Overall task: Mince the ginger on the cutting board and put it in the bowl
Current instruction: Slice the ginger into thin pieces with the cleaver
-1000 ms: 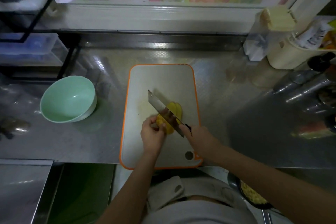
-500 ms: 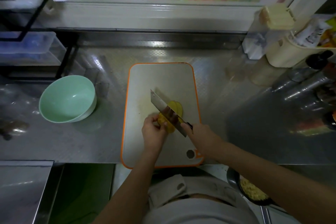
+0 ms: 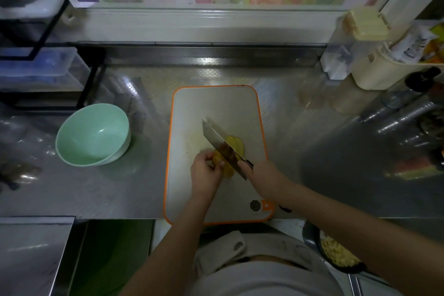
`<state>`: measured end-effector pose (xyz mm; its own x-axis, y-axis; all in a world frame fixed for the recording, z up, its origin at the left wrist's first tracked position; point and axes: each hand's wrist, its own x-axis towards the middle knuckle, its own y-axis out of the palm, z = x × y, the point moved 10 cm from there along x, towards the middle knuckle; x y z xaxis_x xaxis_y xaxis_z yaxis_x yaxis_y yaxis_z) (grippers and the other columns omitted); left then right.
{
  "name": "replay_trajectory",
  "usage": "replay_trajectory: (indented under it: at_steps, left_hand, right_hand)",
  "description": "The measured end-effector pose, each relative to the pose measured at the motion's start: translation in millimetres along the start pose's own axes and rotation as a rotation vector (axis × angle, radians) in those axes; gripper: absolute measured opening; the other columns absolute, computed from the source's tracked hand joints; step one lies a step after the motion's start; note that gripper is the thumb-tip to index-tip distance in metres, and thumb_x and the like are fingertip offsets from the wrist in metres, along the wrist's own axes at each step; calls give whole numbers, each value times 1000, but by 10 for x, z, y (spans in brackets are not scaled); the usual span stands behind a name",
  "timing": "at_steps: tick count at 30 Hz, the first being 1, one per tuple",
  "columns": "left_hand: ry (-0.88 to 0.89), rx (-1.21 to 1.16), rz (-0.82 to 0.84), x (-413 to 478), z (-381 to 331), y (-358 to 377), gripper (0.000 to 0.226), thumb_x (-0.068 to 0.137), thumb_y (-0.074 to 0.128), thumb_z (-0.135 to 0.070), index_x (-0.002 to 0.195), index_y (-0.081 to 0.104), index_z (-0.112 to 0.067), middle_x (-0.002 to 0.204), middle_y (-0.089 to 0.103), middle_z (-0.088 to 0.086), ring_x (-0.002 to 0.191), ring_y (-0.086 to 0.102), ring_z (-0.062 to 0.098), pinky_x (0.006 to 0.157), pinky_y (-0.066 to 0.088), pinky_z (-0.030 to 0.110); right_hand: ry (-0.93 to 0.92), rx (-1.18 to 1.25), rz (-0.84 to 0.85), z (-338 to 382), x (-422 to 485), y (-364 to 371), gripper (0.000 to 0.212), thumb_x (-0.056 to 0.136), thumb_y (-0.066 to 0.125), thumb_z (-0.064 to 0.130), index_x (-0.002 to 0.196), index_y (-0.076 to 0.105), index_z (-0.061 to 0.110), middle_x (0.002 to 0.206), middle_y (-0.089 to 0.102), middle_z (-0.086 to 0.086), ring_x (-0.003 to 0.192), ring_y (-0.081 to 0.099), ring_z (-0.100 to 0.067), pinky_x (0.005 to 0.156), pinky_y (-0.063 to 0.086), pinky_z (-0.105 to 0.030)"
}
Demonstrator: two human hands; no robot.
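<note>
A pale grey rectangular plastic cutting board with an orange rim is seen lying on a patterned stainless-steel counter. The ginger is found on the board, a little toward its near half and right of its middle: it is pale yellow and smooth, and is laid out as thin, rounded, overlapping slices. A thicker yellow chunk is held at the left end of the slices. The chunk is pinched by the curled fingertips and thumb of the left hand, whose knuckles are bent over it. A broad rectangular steel cleaver is set slantwise across the ginger, with its tip pointed toward the board's far left corner; slices are visible on both sides of the blade. Its dark handle is gripped by the right hand, the fingers being wrapped closely round it so that most of the handle is hidden. Whether the edge is touching the board cannot be told. A round mint-green bowl is placed on the counter well to the left of the board, upright, with no ginger seen in it. Below the board's near right corner, a dark pan holding yellow food is partly shown.
</note>
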<state>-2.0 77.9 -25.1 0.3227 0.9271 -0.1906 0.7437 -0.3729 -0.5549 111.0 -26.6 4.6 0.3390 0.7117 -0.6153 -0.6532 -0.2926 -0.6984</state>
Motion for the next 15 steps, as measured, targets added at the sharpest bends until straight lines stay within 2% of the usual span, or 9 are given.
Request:
replay_trajectory:
  at_steps: [3,5,6,8,10,12,13,14,15]
  left_hand:
    - [-1,10,14,14,13,17,20,80,68,-12,100,62,-10,99,57,0,83,51,10,59,36,3]
    - [-1,20,35,24,20,35,20,80,68,-12,99,62,-12,100,58,1,85,55,14,64,36,9]
    - [-1,20,44,28,14,33,20,80,68,-12,99,61,-12,99,58,1,86,57,16,63,37,9]
    - [-4,19,59,31,4,33,21,80,68,-10,100,60,-10,99,57,1,83,57,17,57,38,5]
    - [1,31,61,31,-10,36,23,80,68,-9,102,60,-9,101,58,2,80,56,17,55,37,6]
    - [1,34,63,24,-24,41,25,79,69,-10,103,60,-8,101,59,4,77,56,16,56,37,9]
    - [3,37,63,29,-26,47,26,79,69,-10,103,61,-8,102,60,5,77,56,17,58,36,10]
    - [1,39,65,38,-22,50,26,78,69,-10,103,61,-7,102,61,6,78,57,18,61,37,13]
    - [-7,34,65,50,-5,48,26,78,69,-10,104,61,-7,102,61,6,79,57,18,64,37,15]
  right_hand:
    - [-42,-10,17,-76,-86,20,26,102,32,20,121,43,5,83,44,-6,64,45,-14,50,31,-19]
    - [15,19,47,-108,-135,17,31,102,31,29,104,48,3,78,46,-7,59,42,-13,50,32,-20]
    - [36,66,40,-109,-100,30,29,101,33,27,107,48,4,82,49,-9,62,43,-15,51,33,-21]
    - [42,135,18,-81,-32,88,33,100,35,14,130,37,3,89,46,-11,70,44,-19,52,32,-23]
    - [71,197,19,-68,43,118,34,102,30,17,131,38,1,88,47,-11,72,45,-21,56,35,-27]
    - [67,191,17,-35,99,156,41,102,28,15,142,27,4,102,53,-16,81,50,-22,67,39,-35]
    - [43,185,24,-35,97,203,41,102,28,16,142,29,7,105,55,-16,81,51,-22,69,37,-34]
    - [54,221,39,-72,91,253,34,102,29,22,129,44,7,96,56,-15,76,50,-22,68,37,-32]
    - [23,212,22,-75,45,250,33,103,29,29,102,54,9,80,54,-12,68,48,-22,64,37,-30]
